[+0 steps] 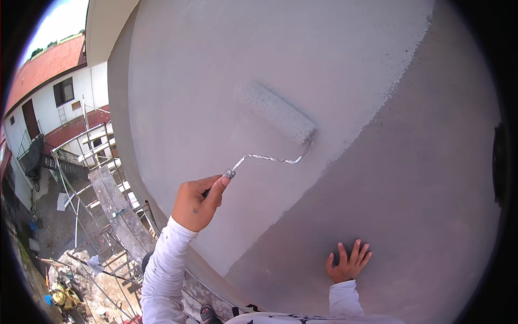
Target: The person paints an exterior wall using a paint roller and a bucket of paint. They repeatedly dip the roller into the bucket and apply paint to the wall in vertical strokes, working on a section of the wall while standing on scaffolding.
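A paint roller (276,112) with a grey, paint-coated sleeve and a bent wire frame rests against the wall. My left hand (198,203) is closed round its handle, most of which the fingers hide. Pale grey paint (183,70) covers the upper left of the wall, meeting the darker, browner grey surface (410,200) along a ragged diagonal edge. Lower right, my right hand (349,262) lies against the darker part with its fingers spread, holding nothing. Both arms are in white sleeves.
Scaffolding of metal pipes (81,146) stands at the left, with a worn plank (116,202) running beside the wall. My sandalled foot (209,313) shows at the bottom. Far below lie rubble (89,281) and a yard; a white building (75,89) with a red roof stands beyond.
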`<state>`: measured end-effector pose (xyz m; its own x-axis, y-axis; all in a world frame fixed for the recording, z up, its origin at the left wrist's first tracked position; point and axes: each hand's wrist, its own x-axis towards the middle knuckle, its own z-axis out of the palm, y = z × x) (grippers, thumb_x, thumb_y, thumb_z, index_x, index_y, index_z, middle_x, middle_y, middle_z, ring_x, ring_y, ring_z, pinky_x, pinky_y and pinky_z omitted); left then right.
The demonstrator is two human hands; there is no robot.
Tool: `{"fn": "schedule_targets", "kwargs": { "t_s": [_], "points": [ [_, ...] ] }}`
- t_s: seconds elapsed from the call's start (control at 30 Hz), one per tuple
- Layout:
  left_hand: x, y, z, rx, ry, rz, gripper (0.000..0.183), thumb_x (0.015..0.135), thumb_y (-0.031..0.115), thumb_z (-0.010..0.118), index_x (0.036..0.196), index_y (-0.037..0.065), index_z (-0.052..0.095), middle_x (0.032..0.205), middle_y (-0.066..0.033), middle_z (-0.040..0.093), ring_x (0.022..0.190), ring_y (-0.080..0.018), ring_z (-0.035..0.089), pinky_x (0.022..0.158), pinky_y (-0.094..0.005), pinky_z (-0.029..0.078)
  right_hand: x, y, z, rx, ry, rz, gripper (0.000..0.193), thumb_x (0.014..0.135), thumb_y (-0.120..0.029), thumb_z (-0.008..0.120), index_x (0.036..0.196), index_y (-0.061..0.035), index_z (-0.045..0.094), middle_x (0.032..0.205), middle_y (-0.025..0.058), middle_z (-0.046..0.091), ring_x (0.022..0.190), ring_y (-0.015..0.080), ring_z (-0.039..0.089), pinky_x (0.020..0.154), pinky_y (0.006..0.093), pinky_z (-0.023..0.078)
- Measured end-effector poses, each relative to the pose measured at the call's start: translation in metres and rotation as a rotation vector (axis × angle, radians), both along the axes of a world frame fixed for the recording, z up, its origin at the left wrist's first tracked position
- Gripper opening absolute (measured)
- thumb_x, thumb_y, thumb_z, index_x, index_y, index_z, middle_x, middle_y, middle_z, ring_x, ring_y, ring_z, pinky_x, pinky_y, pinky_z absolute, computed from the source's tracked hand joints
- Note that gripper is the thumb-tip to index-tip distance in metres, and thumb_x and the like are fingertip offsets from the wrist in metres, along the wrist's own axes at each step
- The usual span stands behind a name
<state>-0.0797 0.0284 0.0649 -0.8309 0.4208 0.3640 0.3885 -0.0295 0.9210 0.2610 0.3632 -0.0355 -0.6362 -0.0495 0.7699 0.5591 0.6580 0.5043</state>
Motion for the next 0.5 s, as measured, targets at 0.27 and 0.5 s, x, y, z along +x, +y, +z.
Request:
{"fn": "schedule_targets", "kwargs": {
  "t_s": [0.27, 0.5],
  "points": [
    [-0.007, 0.045, 0.126, 0.316, 0.052, 0.007, 0.045, 0.105, 0.041, 0.064, 0.107, -0.001, 0.077, 0.060, 0.0012, 0.053, 0.052, -0.0064, 0.045, 0.049, -0.0251, 0.035, -0.003, -0.003, 0.002, -0.024, 0.027, 0.011, 0.046, 0.086, -0.035, 0.067, 0.131, -0.0278, 0.068, 0.166, 0.0139, 0.038, 0.157, 0.0412, 0.026, 0.127, 0.0619, 0.014],
    [0.023, 0.001, 0.082, 0.459, 0.047, 0.214, 0.051, 0.108, 0.045, 0.056, 0.108, -0.003, 0.074, 0.064, -0.0001, 0.053, 0.054, -0.0082, 0.049, 0.050, -0.0241, 0.037, 0.004, 0.003, 0.001, -0.053, 0.049, 0.041, 0.044, 0.091, -0.037, 0.064, 0.134, -0.0304, 0.069, 0.164, 0.0120, 0.043, 0.157, 0.0381, 0.028, 0.128, 0.0578, 0.011]
  ]
}}
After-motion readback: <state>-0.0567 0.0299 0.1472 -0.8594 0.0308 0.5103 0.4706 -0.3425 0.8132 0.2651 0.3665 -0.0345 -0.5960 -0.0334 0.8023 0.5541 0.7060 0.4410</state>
